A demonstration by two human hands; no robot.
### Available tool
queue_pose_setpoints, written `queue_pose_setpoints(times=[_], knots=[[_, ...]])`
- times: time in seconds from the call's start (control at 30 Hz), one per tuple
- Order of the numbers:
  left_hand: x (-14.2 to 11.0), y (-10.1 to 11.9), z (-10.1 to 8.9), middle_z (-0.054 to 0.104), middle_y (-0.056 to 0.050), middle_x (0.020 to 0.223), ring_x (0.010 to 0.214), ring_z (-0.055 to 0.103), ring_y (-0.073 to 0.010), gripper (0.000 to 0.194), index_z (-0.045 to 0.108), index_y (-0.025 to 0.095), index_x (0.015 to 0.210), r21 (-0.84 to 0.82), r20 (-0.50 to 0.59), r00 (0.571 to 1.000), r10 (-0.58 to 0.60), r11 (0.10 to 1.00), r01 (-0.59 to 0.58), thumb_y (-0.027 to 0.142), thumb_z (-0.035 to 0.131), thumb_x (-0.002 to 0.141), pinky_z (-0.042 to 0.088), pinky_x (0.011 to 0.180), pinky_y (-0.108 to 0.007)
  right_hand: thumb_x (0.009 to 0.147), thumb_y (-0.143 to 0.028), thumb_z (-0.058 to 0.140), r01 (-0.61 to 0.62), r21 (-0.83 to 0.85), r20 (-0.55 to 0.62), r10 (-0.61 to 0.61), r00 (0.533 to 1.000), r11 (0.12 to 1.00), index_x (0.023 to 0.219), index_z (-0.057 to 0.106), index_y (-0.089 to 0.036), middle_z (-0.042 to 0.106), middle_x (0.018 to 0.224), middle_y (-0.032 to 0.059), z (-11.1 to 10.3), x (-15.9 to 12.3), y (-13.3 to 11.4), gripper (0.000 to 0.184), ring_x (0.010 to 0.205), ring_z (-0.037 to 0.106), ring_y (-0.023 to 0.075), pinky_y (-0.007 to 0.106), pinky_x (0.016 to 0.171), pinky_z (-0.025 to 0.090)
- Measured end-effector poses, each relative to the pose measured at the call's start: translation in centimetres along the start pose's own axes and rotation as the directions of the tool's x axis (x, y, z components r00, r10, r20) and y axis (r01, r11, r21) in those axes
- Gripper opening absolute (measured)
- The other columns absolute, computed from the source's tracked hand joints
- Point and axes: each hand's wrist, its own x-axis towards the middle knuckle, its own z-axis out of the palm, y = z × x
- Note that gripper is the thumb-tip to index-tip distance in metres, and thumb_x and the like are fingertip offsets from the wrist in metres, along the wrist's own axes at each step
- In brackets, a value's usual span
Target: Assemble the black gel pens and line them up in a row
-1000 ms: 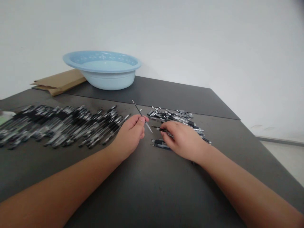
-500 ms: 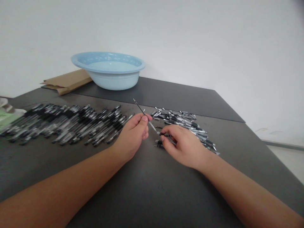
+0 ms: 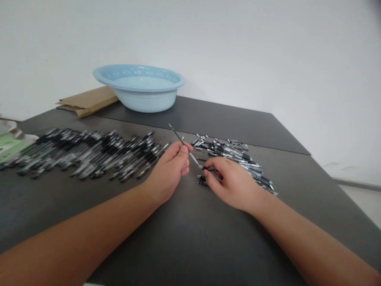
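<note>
My left hand (image 3: 169,171) pinches a thin pen refill (image 3: 177,137) between thumb and fingers, its far end slanting up and away and its tip pointing toward my right hand. My right hand (image 3: 230,180) rests on the dark table (image 3: 184,238) with its fingers closed on a black pen barrel (image 3: 205,168), whose end meets the refill tip. A heap of loose pen parts (image 3: 235,153) lies just behind my right hand. A long spread of assembled black pens (image 3: 86,153) lies to the left of my left hand.
A light blue plastic basin (image 3: 139,87) stands at the back of the table. Flat brown cardboard (image 3: 86,101) lies beside it on the left. Something green and white (image 3: 8,143) shows at the left edge. The table ends at the right, with pale floor (image 3: 363,198) beyond.
My right hand drew back from the parts heap with a barrel and brought it up to the refill tip. The left hand stayed almost still; the view shifted slightly left.
</note>
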Motion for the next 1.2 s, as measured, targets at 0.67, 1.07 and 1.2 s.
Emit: queue_pose_setpoints(times=[0.67, 1.07, 1.2], knots=[[-1.5, 1.4, -0.7, 0.053, 0.002, 0.082, 0.072, 0.051, -0.0168, 0.050, 0.056, 0.020, 0.144, 0.672, 0.376, 0.913, 0.160, 0.631, -0.388, 0.040, 0.061, 0.099, 0.043, 0.070, -0.030, 0.105, -0.031, 0.055, -0.038, 0.398, -0.157, 0.108, 0.982, 0.917, 0.110, 0.062, -0.024, 0.067, 0.086, 0.0016, -0.1, -0.6, -0.5, 0.011, 0.070, 0.059, 0.0172, 0.031, 0.066, 0.048], [-1.5, 2.3, -0.8, 0.060, -0.006, 0.090, 0.085, 0.056, -0.0221, 0.027, 0.057, 0.020, 0.086, 0.744, 0.597, 0.783, 0.177, 0.244, -0.622, 0.030, 0.045, 0.108, 0.043, 0.077, -0.035, 0.110, -0.046, 0.045, -0.096, 0.649, -0.095, 0.206, 0.974, 0.755, 0.131, 0.053, -0.028, 0.064, 0.096, 0.0037, -0.7, -2.4, -1.5, 0.028, 0.084, 0.064, 0.0209, 0.035, 0.076, 0.057], [-1.2, 2.4, -1.0, 0.059, -0.007, 0.096, 0.089, 0.057, -0.0229, 0.029, 0.058, 0.019, 0.090, 0.772, 0.584, 0.797, 0.154, 0.199, -0.604, 0.033, 0.042, 0.110, 0.044, 0.079, -0.036, 0.112, -0.041, 0.037, -0.117, 0.465, -0.096, 0.181, 0.979, 0.878, 0.130, 0.057, -0.028, 0.066, 0.101, 0.0066, -1.7, -3.4, -0.5, 0.030, 0.092, 0.064, 0.0239, 0.041, 0.086, 0.055]])
